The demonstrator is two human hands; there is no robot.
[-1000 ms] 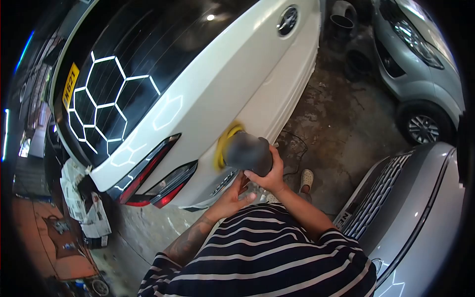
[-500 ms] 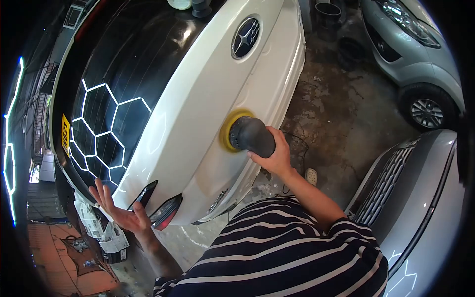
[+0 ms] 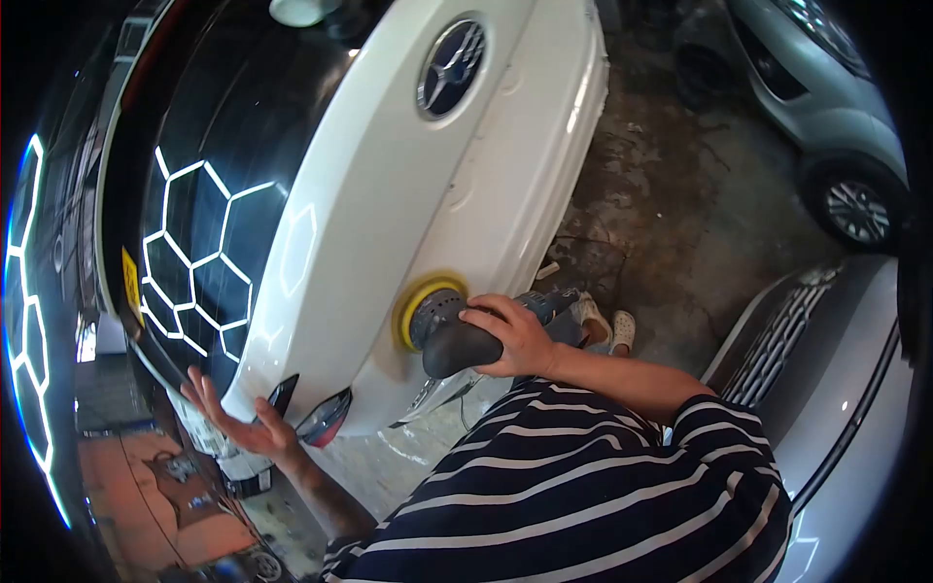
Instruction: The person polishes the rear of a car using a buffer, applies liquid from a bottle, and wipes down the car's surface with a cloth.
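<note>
Presently, just ahead of your striped shirt (image 3: 573,476), your right hand (image 3: 515,335) wraps the polisher (image 3: 462,352), whose long axis runs roughly crosswise before you; your left hand (image 3: 238,418), farther from the tool, is raised with nothing in it, fingers spread, near the tail light (image 3: 324,418). Past your grip, the yellow pad (image 3: 404,316) seems to touch the white tailgate (image 3: 389,185), well apart from its oval star badge (image 3: 452,68).

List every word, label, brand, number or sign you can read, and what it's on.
No words or numbers are readable.
Oval badge on the white car: star emblem, no readable letters.
Yellow plate: too blurred.
Small chrome mark low on that car: too small.
</note>
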